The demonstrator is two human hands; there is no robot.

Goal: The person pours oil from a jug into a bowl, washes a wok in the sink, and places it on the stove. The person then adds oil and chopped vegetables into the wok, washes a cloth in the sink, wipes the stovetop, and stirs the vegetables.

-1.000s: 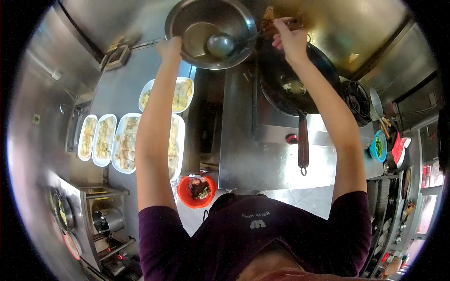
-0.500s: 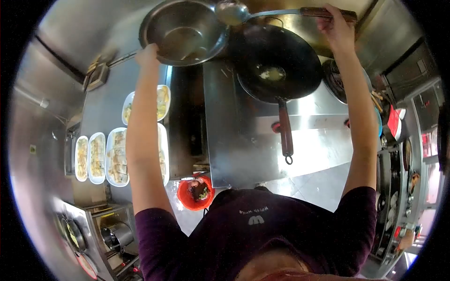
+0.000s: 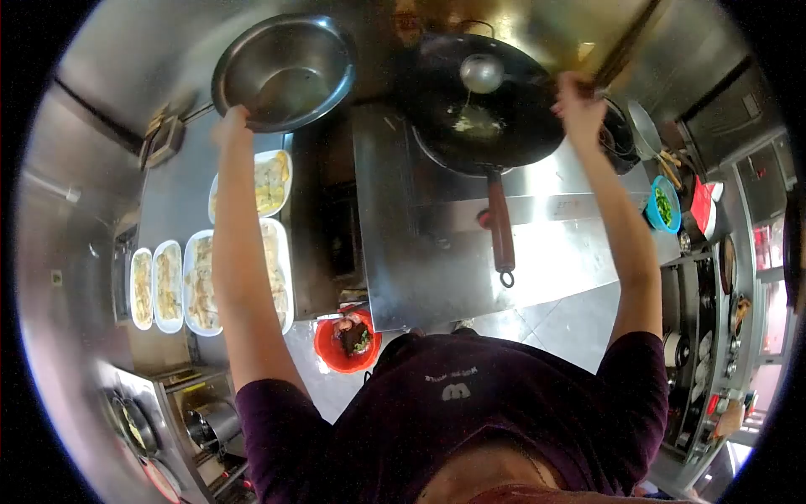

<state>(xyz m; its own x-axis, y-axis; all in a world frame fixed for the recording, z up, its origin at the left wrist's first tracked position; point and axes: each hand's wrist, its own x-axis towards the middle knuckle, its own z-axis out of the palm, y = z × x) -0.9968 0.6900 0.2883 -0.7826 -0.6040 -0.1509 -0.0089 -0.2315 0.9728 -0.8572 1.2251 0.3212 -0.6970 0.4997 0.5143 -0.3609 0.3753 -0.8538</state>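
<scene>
Fingers of the left hand (image 3: pixel 232 128) pinch the rim of a metal basin (image 3: pixel 260 60), left of the black wok (image 3: pixel 522 126). Blurred, the right hand (image 3: pixel 581 111) wraps its fingers round a ladle (image 3: pixel 481 74), its bowl over the wok.

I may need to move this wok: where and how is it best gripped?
Grip the wok by its brown handle, probably best from the near side, closing around it crosswise: the handle is long and slim, and juts out nearward from the round rim.
</scene>
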